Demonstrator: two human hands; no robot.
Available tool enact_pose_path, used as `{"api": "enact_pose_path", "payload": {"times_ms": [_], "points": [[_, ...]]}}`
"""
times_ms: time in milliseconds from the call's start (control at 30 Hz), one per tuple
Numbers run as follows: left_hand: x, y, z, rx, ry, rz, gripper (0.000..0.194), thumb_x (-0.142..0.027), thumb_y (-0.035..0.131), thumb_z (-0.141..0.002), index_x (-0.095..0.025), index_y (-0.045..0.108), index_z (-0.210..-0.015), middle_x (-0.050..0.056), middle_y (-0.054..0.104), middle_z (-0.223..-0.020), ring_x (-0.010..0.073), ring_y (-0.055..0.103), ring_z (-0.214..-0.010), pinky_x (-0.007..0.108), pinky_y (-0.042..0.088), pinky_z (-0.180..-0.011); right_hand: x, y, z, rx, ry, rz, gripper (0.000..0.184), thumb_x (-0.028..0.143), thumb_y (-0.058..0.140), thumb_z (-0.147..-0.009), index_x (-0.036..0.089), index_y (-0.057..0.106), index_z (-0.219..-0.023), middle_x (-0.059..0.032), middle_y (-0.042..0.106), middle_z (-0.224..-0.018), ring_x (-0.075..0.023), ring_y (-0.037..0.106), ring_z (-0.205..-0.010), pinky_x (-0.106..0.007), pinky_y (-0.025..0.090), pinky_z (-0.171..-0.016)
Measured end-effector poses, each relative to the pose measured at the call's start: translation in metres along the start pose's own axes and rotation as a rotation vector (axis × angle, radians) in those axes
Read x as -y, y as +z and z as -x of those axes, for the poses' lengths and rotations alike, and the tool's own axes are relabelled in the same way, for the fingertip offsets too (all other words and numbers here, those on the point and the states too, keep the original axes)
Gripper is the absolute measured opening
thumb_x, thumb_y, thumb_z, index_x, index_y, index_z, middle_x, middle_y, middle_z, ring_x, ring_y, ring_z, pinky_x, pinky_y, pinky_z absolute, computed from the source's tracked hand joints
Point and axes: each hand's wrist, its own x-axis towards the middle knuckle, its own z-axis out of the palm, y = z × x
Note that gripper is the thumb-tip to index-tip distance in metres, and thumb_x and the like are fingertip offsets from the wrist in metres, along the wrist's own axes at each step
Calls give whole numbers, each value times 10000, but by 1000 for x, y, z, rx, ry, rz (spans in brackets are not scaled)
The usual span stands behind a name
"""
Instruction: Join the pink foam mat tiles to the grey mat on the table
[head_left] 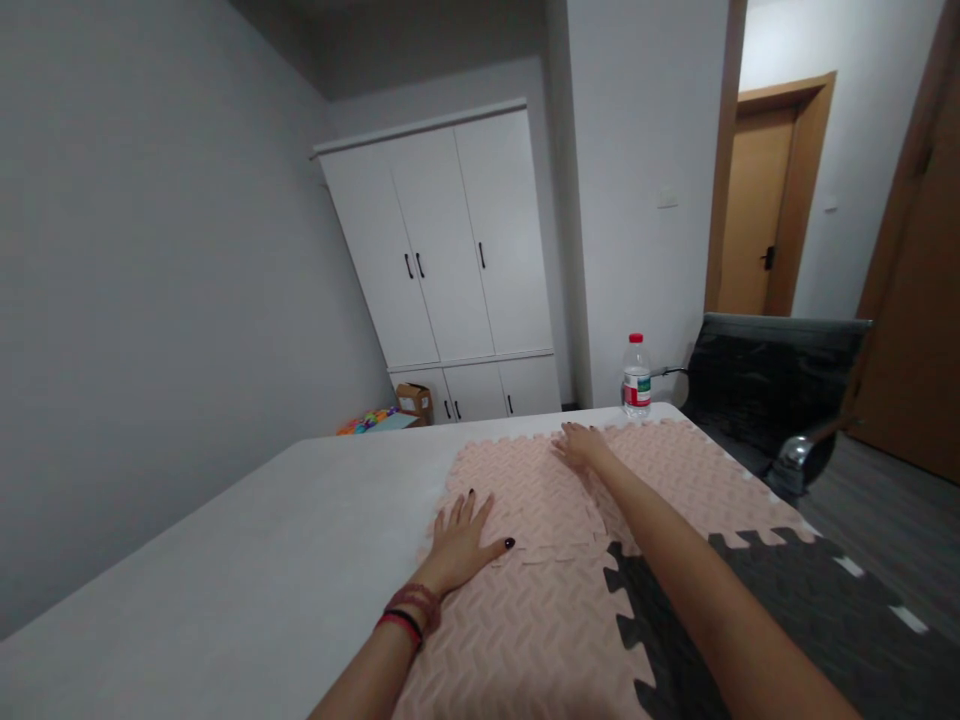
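Observation:
Pink foam puzzle mats [525, 500] lie joined on a white table [247, 560], with a dark grey mat [795, 620] interlocked at the near right. My left hand [461, 545] lies flat, fingers spread, on the left edge of a pink mat. My right hand [581, 445] reaches farther out and presses flat on the far pink mat near a seam between two tiles. Neither hand holds anything.
A water bottle with a red cap [637, 377] stands at the table's far edge. A black chair [772, 390] sits at the right. A white wardrobe [450, 270] stands behind, with a cardboard box [415, 400] and colourful items [367, 420] on the floor.

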Motion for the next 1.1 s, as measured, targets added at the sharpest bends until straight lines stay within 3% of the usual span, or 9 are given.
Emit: {"api": "enact_pose_path", "payload": {"times_ms": [67, 167, 333, 467, 533, 633, 800, 967, 1100], "points": [[1, 1, 0, 0, -3, 4, 902, -803, 283, -706, -300, 133, -1439, 112, 99, -1523, 326, 30, -1385, 558, 72, -1075, 0, 10, 0, -17, 27, -11, 654, 523, 183, -894, 136, 237, -1418, -143, 231, -1479, -223, 174, -1359, -469, 92, -1069], [1, 2, -2, 0, -7, 19, 937, -820, 317, -675, -307, 134, -1438, 108, 101, -1524, 322, 20, -1386, 553, 61, -1077, -2, 22, 2, -8, 48, -25, 679, 534, 164, -888, 121, 209, -1425, -130, 186, -1495, -217, 125, -1371, -472, 64, -1073], [-1, -1, -1, -9, -31, 55, 979, -830, 383, -624, -318, 169, -1430, 101, 123, -1522, 305, 30, -1389, 542, 60, -1083, 13, 9, 17, -55, -4, -11, 666, 483, 174, -896, 65, 210, -1415, -184, 214, -1475, -243, 119, -1369, -510, 11, -1066], [-4, -6, 3, -13, -40, 67, 981, -815, 401, -623, -303, 183, -1430, 99, 143, -1518, 305, 54, -1388, 538, 73, -1083, 42, -5, 60, -48, -159, -12, 693, 519, 178, -891, 63, 228, -1411, -171, 212, -1478, -227, 129, -1370, -463, 77, -1083], [-5, -6, 4, -15, -42, 65, 977, -804, 405, -628, -290, 188, -1431, 99, 143, -1518, 309, 58, -1387, 536, 71, -1083, 52, -4, 92, -11, -272, -25, 736, 591, 205, -867, 98, 248, -1412, -136, 224, -1482, -212, 147, -1368, -424, 135, -1085], [-4, -5, 4, -28, -47, 57, 986, -795, 393, -640, -261, 169, -1438, 105, 125, -1520, 304, 50, -1389, 528, 57, -1086, 61, 5, 138, 6, -438, -72, 712, 589, 168, -877, 141, 216, -1428, -100, 194, -1495, -195, 124, -1375, -421, 115, -1098], [-9, -11, 11, -42, -74, 27, 982, -787, 413, -633, -244, 218, -1427, 122, 172, -1508, 319, 122, -1378, 545, 103, -1072, 69, 10, 172, 56, -394, -46, 646, 503, 115, -906, 142, 187, -1436, -87, 178, -1497, -193, 128, -1375, -439, 84, -1106], [-45, -31, 42, -177, -193, -54, 838, -653, 467, -716, -124, 373, -1360, 242, 265, -1448, 417, 206, -1329, 634, 27, -1033, 92, -9, 188, 15, -323, -11, 593, 420, 159, -914, 120, 238, -1419, -120, 245, -1472, -214, 185, -1361, -488, 111, -1089], [-89, -45, 87, -268, -111, -91, 652, -379, 473, -795, -99, 347, -1370, 219, 189, -1481, 377, 157, -1355, 570, -31, -1070, 113, -35, 230, -74, -299, -12, 565, 412, 244, -904, 145, 291, -1400, -124, 261, -1468, -217, 204, -1355, -490, 63, -1095]]}}
